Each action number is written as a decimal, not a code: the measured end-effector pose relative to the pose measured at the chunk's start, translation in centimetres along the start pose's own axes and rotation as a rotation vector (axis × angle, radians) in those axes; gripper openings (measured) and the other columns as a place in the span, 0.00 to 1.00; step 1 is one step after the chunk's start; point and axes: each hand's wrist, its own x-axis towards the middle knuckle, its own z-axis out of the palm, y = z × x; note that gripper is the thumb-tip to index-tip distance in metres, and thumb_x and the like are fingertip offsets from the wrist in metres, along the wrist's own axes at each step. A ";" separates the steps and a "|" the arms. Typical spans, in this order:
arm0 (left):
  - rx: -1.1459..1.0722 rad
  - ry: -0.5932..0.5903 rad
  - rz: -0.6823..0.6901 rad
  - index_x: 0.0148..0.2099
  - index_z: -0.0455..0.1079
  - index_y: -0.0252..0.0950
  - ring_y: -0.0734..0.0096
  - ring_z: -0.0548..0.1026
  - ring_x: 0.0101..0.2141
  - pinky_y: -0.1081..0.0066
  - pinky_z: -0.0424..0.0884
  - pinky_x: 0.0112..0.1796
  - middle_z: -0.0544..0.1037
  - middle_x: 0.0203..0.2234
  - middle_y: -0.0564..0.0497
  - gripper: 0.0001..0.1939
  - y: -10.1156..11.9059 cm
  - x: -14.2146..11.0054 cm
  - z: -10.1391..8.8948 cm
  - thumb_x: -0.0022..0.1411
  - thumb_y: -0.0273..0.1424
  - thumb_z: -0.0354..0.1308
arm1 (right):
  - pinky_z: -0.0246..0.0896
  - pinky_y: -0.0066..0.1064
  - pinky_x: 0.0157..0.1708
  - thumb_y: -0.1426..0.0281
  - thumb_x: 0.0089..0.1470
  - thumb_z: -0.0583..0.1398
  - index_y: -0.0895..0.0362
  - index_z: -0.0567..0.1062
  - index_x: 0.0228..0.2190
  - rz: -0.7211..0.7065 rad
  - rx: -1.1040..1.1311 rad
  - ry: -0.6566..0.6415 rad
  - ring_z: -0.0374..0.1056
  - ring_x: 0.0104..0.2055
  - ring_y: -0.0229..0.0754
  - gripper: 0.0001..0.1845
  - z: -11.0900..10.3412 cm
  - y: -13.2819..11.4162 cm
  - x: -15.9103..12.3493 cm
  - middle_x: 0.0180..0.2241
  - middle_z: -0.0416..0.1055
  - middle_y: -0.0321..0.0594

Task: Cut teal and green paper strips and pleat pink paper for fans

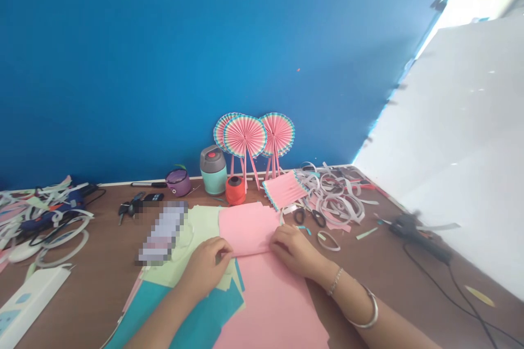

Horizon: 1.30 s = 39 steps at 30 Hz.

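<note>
My left hand [208, 266] is closed, thumb and fingers pinching the left end of a folded edge on a pink paper sheet [249, 229]. At the right end of that fold, my right hand [295, 251] holds the same sheet with curled fingers. More pink paper [272, 305] lies beneath and toward me. Teal paper [147, 305] and pale green paper [204, 218] are spread under and beside my left forearm. A small pleated pink paper [285, 190] with a teal edge rests beyond my right hand.
Several round pleated fans [245, 136] lean on the blue wall. A teal flask [213, 174], a red container [235, 191] and a purple pot [178, 182] stand nearby. Paper strips [339, 199], scissors [318, 219], a glue gun [417, 234] and a power strip [30, 300] flank the workspace.
</note>
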 end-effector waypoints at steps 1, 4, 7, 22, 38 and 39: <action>-0.002 -0.002 -0.004 0.28 0.67 0.38 0.67 0.70 0.32 0.69 0.64 0.35 0.72 0.27 0.52 0.09 -0.1 0.0 -0.1 0.57 0.29 0.46 | 0.53 0.31 0.35 0.76 0.56 0.53 0.57 0.70 0.27 -0.003 0.000 -0.009 0.63 0.34 0.40 0.09 0.0 0.0 0.0 0.29 0.69 0.39; 0.021 -0.021 0.004 0.26 0.67 0.38 0.67 0.70 0.32 0.67 0.64 0.36 0.73 0.27 0.51 0.10 -0.2 0.0 -0.1 0.56 0.29 0.46 | 0.54 0.32 0.36 0.75 0.56 0.52 0.57 0.71 0.28 0.003 0.018 -0.012 0.63 0.34 0.41 0.09 0.0 0.1 0.0 0.30 0.69 0.40; 0.073 -0.029 -0.008 0.25 0.67 0.38 0.66 0.70 0.33 0.65 0.63 0.39 0.74 0.27 0.52 0.10 -0.1 0.0 -0.1 0.55 0.30 0.47 | 0.55 0.32 0.36 0.74 0.55 0.54 0.57 0.71 0.30 0.061 0.061 0.017 0.63 0.34 0.41 0.06 0.2 0.2 0.1 0.31 0.70 0.41; 0.095 0.035 -0.080 0.27 0.66 0.38 0.66 0.71 0.32 0.67 0.63 0.36 0.74 0.25 0.53 0.08 -0.4 0.2 0.5 0.54 0.28 0.47 | 0.53 0.27 0.29 0.76 0.48 0.56 0.59 0.71 0.26 0.278 0.180 0.011 0.62 0.29 0.38 0.04 0.8 0.2 0.7 0.26 0.69 0.37; 0.162 -0.012 -0.100 0.28 0.67 0.39 0.65 0.71 0.33 0.65 0.62 0.37 0.74 0.26 0.52 0.09 0.1 0.2 0.2 0.53 0.26 0.46 | 0.51 0.25 0.25 0.72 0.47 0.58 0.58 0.70 0.26 0.387 0.284 -0.009 0.62 0.25 0.36 0.01 0.7 0.4 1.3 0.21 0.67 0.34; 0.162 -0.014 -0.101 0.28 0.67 0.39 0.65 0.71 0.33 0.65 0.62 0.37 0.74 0.26 0.52 0.09 0.2 0.2 0.2 0.53 0.27 0.46 | 0.52 0.25 0.25 0.72 0.47 0.58 0.58 0.70 0.26 0.392 0.291 -0.008 0.62 0.25 0.36 0.02 0.7 0.5 1.3 0.22 0.68 0.34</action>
